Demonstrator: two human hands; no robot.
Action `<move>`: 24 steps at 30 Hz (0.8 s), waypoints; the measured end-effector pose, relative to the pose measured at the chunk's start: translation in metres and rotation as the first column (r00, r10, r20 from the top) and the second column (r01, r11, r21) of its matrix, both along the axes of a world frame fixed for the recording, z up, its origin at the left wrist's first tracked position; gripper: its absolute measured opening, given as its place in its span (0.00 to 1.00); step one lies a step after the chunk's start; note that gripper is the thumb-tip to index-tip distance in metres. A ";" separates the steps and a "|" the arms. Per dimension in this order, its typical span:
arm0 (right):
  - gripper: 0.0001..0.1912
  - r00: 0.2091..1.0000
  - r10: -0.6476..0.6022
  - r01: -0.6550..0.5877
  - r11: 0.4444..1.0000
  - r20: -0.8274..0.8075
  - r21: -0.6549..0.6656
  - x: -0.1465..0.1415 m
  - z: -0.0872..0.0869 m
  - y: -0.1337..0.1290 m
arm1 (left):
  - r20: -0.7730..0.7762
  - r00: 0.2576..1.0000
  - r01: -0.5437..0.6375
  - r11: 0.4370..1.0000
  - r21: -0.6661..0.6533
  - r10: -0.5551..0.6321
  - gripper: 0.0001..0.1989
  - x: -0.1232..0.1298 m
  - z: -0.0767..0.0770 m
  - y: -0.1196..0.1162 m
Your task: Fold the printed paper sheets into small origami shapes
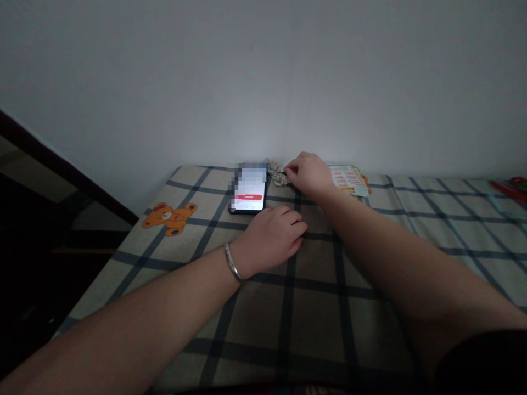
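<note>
My right hand [310, 173] reaches to the far edge of the bed. Its thumb and fingers are pinched at the edge of a small colourful printed paper [276, 174], partly hidden by the fingers. Just left of that paper lies a phone [249, 200] with a lit screen, its upper and left parts blurred. My left hand [274, 236], wearing a silver bangle [233, 263] at the wrist, rests on the checked cloth below the phone. Its fingers are curled together; nothing shows in them, though the palm side is hidden. Behind my right wrist sits a stack of printed cards [348, 180].
The checked cloth [255, 312] covers the bed surface, with an orange bear figure [169, 218] at the left. A pale wall [263, 82] rises behind the far edge. A dark sloping rail [69, 167] stands left. Something red [510, 189] lies far right.
</note>
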State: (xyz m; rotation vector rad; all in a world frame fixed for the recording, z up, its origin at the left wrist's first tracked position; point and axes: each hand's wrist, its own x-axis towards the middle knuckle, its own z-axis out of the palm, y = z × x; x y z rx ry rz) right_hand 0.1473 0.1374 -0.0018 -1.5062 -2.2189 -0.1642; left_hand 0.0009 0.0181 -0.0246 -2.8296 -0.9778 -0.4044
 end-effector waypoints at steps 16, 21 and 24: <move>0.15 0.992 0.090 -0.090 0.996 -0.088 0.006 0.098 -0.004 -0.042 | 0.017 1.000 0.015 0.999 -0.028 -0.014 0.08 0.000 0.002 0.000; 0.18 0.998 0.057 -0.057 0.998 0.014 -0.002 0.109 -0.015 -0.049 | 0.016 1.000 0.011 0.999 -0.038 -0.010 0.08 0.000 0.002 0.000; 0.18 0.994 0.053 -0.059 0.996 0.096 0.061 0.104 -0.017 -0.053 | 0.017 1.000 0.012 0.999 -0.040 -0.012 0.08 0.000 0.002 0.000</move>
